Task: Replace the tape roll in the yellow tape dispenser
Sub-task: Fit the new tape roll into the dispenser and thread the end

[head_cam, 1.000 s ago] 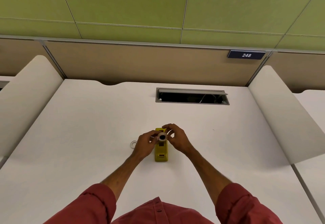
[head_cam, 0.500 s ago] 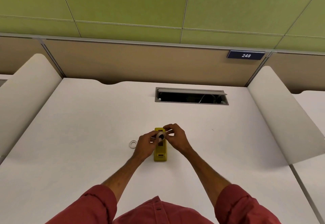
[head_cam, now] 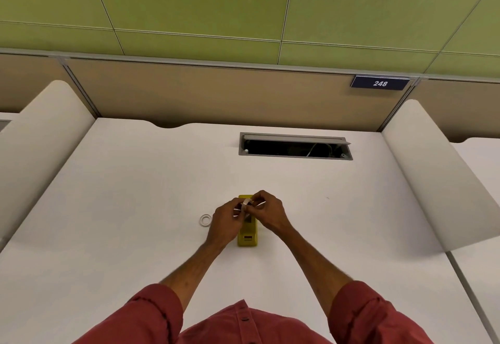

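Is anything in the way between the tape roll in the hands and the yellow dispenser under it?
Nothing visible. The tape roll is held between the left hand and right hand, directly over the yellow dispenser. Only the fingers themselves crowd that spot. The small white ring lies off to the left, apart.

desk top point(head_cam: 135, 208) in the lower half of the frame looks like matt white laminate, smooth. yellow tape dispenser point(head_cam: 247, 237) at centre is plain plastic, slight sheen. cable slot frame point(head_cam: 295, 157) above it looks like brushed grey metal. red shirt point(head_cam: 243, 324) at the bottom edge is soft woven cloth, partition point(head_cam: 216, 95) looks like tan fabric
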Action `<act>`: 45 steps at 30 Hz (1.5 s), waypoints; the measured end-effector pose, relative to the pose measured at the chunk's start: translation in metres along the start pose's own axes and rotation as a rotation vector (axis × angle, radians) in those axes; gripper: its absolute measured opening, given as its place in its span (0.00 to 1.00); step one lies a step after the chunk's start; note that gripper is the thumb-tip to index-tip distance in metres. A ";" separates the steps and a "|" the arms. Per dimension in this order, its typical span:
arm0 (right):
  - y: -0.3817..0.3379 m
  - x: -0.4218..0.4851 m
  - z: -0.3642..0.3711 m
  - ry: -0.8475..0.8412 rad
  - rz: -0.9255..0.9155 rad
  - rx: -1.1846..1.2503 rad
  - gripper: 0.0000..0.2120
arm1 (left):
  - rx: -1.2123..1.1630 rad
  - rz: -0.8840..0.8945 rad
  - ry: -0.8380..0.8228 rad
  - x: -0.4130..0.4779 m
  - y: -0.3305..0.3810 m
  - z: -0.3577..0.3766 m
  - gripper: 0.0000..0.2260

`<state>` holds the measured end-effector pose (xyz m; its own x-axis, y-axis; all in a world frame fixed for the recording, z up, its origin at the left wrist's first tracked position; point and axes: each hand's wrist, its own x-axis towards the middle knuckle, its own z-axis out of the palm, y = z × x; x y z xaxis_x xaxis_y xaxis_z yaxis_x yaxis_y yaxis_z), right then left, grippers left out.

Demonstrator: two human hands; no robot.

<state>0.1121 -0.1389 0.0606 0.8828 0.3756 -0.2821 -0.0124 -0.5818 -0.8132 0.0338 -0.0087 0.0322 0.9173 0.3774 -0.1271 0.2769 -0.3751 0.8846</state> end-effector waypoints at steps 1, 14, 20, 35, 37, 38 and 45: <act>0.000 0.000 0.000 -0.008 -0.005 0.003 0.17 | -0.008 -0.004 -0.003 0.000 0.000 0.000 0.12; 0.003 0.006 -0.011 -0.087 -0.097 -0.048 0.17 | 0.243 0.072 -0.071 0.007 0.000 -0.011 0.20; 0.003 0.009 -0.010 -0.114 -0.123 -0.131 0.17 | 0.284 0.100 -0.068 0.009 -0.005 -0.009 0.20; 0.010 0.010 -0.005 -0.113 -0.167 -0.222 0.19 | 0.074 0.036 -0.087 0.009 -0.008 0.002 0.25; 0.010 0.011 -0.006 -0.113 -0.176 -0.231 0.19 | 0.079 0.043 -0.084 0.009 -0.008 0.002 0.25; 0.010 0.011 -0.006 -0.113 -0.180 -0.235 0.18 | 0.083 0.045 -0.078 0.009 -0.009 0.002 0.24; 0.010 0.010 -0.006 -0.130 -0.222 -0.307 0.18 | 0.127 0.058 -0.019 0.009 -0.009 0.002 0.20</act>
<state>0.1233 -0.1451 0.0529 0.7811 0.5934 -0.1945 0.3307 -0.6573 -0.6772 0.0398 -0.0040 0.0219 0.9378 0.3360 -0.0871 0.2560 -0.5002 0.8272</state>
